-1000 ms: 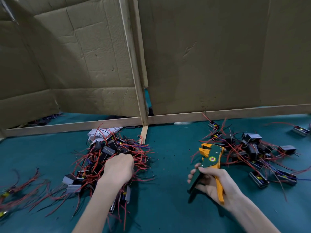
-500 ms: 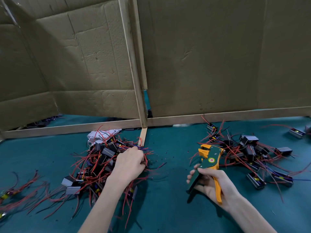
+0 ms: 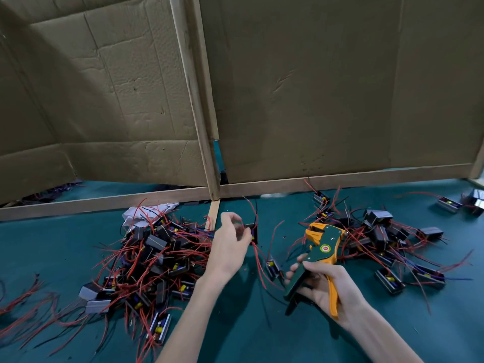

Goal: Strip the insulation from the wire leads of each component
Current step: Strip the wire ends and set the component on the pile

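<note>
Over green mat (image 3: 65, 244), component (image 3: 253, 233) pinched in left hand (image 3: 230, 248), stripper (image 3: 324, 248) gripped in right hand (image 3: 327, 286).

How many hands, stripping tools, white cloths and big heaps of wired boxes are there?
Hands: 2 (left hand, right hand)
Wire stripper: 1
White cloth: 1
Big heaps of wired components: 2 (left heap, right heap)
Total: 6

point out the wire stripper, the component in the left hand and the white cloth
wire stripper (image 3: 315, 259): head view, middle of green body
component (image 3: 255, 230): head view, its dark case
white cloth (image 3: 130, 217): head view, bare left fold
</note>
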`<action>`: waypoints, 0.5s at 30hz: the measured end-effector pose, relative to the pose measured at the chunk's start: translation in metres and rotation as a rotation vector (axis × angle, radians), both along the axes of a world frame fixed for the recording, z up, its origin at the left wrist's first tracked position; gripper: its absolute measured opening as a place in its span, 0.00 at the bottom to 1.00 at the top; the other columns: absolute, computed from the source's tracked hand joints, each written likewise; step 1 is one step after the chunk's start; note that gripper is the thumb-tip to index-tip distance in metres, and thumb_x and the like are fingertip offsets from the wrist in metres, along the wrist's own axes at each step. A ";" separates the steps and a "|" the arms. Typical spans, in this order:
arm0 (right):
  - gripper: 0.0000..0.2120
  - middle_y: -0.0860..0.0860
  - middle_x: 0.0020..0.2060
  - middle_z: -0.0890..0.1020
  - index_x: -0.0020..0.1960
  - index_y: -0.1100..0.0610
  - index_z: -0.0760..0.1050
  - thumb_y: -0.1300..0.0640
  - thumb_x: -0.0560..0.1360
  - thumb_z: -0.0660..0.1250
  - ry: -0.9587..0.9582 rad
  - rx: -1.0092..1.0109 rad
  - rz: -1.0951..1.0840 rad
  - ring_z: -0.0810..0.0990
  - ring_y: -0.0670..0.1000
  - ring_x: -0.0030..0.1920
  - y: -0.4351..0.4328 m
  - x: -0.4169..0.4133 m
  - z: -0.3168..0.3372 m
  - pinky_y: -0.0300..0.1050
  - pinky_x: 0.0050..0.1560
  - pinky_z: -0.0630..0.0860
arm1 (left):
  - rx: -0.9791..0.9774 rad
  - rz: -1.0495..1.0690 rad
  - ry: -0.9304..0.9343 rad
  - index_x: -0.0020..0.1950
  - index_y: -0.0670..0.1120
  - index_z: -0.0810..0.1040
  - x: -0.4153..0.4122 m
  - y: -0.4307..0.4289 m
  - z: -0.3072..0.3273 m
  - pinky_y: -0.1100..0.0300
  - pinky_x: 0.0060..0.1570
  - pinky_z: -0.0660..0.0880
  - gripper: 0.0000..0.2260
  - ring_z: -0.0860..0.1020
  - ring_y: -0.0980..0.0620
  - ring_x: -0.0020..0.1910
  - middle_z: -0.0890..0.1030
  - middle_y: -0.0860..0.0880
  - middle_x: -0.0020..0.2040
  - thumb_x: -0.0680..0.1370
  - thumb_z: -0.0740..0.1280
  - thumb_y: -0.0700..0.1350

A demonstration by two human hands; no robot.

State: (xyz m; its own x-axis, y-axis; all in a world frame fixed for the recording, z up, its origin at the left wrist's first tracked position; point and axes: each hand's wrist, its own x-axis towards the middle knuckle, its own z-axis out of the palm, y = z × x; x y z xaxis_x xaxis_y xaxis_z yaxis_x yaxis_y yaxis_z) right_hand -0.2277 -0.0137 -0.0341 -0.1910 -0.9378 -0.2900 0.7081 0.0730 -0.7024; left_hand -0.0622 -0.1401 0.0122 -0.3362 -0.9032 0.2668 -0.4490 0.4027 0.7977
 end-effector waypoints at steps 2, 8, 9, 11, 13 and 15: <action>0.11 0.64 0.41 0.80 0.48 0.66 0.76 0.67 0.66 0.68 0.000 0.000 -0.004 0.82 0.63 0.42 0.000 -0.001 0.000 0.56 0.43 0.81 | -0.213 0.023 0.005 0.56 0.51 0.64 -0.002 0.006 -0.002 0.67 0.45 0.67 0.12 0.73 0.57 0.43 0.74 0.51 0.48 0.78 0.64 0.39; 0.11 0.65 0.44 0.81 0.49 0.66 0.76 0.67 0.66 0.67 0.031 0.024 0.018 0.83 0.63 0.41 0.000 0.001 -0.001 0.57 0.42 0.81 | -0.479 0.128 0.040 0.64 0.52 0.64 0.002 -0.003 0.021 0.62 0.44 0.69 0.19 0.72 0.52 0.41 0.68 0.48 0.50 0.77 0.63 0.36; 0.12 0.65 0.47 0.82 0.49 0.66 0.76 0.67 0.66 0.66 0.050 0.025 0.016 0.83 0.63 0.41 0.000 0.002 0.000 0.57 0.42 0.82 | -0.515 0.131 0.022 0.65 0.52 0.64 0.003 -0.004 0.026 0.60 0.44 0.71 0.20 0.72 0.51 0.41 0.68 0.48 0.50 0.78 0.63 0.36; 0.13 0.64 0.49 0.82 0.50 0.66 0.77 0.66 0.66 0.66 0.071 0.025 0.034 0.83 0.63 0.41 0.000 0.004 0.002 0.56 0.41 0.82 | -0.564 0.139 0.041 0.68 0.49 0.66 0.007 -0.007 0.032 0.59 0.48 0.71 0.21 0.73 0.49 0.43 0.69 0.46 0.51 0.77 0.63 0.36; 0.14 0.63 0.47 0.82 0.51 0.67 0.77 0.66 0.65 0.66 0.061 0.035 0.065 0.83 0.63 0.40 -0.002 0.009 0.004 0.54 0.39 0.82 | -0.541 0.245 0.157 0.67 0.46 0.71 0.013 -0.013 0.042 0.59 0.53 0.71 0.19 0.73 0.48 0.47 0.69 0.44 0.51 0.77 0.63 0.35; 0.15 0.63 0.43 0.82 0.52 0.67 0.76 0.67 0.66 0.67 0.059 0.056 0.114 0.83 0.62 0.40 -0.008 0.021 0.007 0.55 0.40 0.82 | -0.512 0.319 0.251 0.64 0.44 0.74 0.023 -0.020 0.053 0.53 0.56 0.74 0.15 0.75 0.44 0.48 0.68 0.45 0.53 0.78 0.63 0.36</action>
